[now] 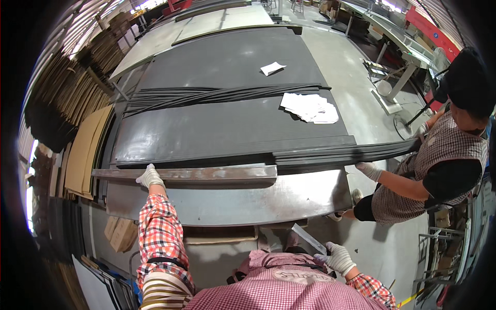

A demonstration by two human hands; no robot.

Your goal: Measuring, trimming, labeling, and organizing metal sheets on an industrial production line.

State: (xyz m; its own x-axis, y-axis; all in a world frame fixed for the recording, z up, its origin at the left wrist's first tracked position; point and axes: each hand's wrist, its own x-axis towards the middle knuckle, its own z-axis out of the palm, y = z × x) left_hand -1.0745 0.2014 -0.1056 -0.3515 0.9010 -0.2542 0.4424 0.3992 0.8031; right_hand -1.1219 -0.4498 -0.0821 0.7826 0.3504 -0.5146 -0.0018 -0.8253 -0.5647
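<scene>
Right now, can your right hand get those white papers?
Probably not: the right hand is low by the apron, holding a thin pale strip, and the long dark strips lie between it and the white papers.

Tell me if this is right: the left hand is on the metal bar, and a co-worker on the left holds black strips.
Wrong side: the head view shows the co-worker on the right, holding the black strips; the left hand is on the metal bar, as stated.
</scene>
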